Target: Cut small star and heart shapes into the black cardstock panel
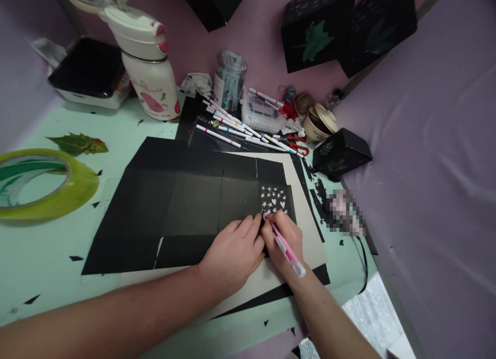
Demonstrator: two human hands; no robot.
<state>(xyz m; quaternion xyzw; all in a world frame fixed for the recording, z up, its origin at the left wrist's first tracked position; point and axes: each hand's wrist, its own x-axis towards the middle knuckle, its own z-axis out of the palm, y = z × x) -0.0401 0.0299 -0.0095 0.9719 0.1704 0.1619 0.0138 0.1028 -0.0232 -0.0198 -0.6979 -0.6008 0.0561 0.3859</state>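
2 hands meet near the right end of a folded-out sheet of black paper (194,193), which lies flat on a pale sheet (310,219) on the table (46,240). The left hand (232,250) is laid flat on the black paper, palm down, fingers close together and only slightly bent, holding nothing. The right hand (290,229) is curled narrow around a pink pen-shaped tool (285,249), thumb and fingers pinched near its lower end, which points down at the paper; its tip is hidden by the fingers. The fingertips of the 2 hands are side by side; whether they touch, I cannot tell.

Just beyond the right hand, a patch of white stars (265,205) and 2 white hearts (282,204) shows in the black paper. Farther beyond both hands lie several white markers (218,136), with red-handled scissors (300,149) at their right end and a clear jar (229,82) behind them. To the right of the right hand, a small black box (341,152) stands past some black paper scraps (320,193). Well to the left of the left hand are a yellow-green tape roll (83,188) and a leaf (77,143), with a white bottle (151,85) beyond.
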